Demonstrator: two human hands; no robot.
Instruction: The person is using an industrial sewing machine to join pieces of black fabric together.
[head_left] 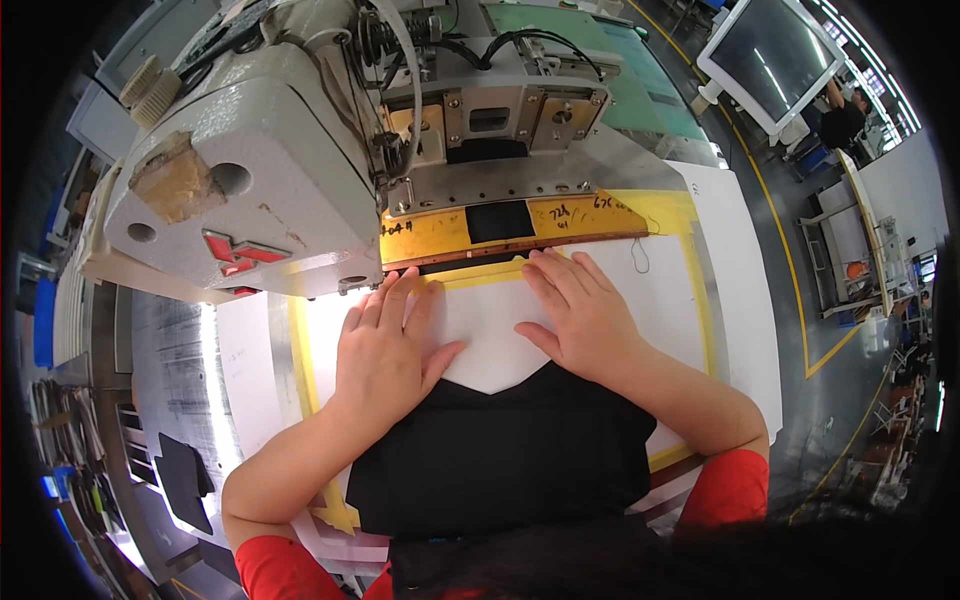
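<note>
My left hand (385, 345) lies flat with its thumb spread, on the left part of a white sheet with a pointed lower edge (487, 340). On the sheet's right part rests my right hand (580, 315), also flat, thumb apart. Both sets of fingertips reach a yellow strip (470, 273) along the sheet's far edge, close to the yellow clamp plate (425, 232) of a sewing machine (250, 150). A black fabric piece (500, 460) shows below the sheet's point and extends toward me. Whether fabric continues under the sheet is hidden.
The machine's grey head stands just beyond my left hand. A white board edged with yellow tape (705, 300) surrounds the work. Black cut pieces (183, 480) lie at the lower left. A monitor (770, 60) stands at the far right, with a person (845, 118) beyond it.
</note>
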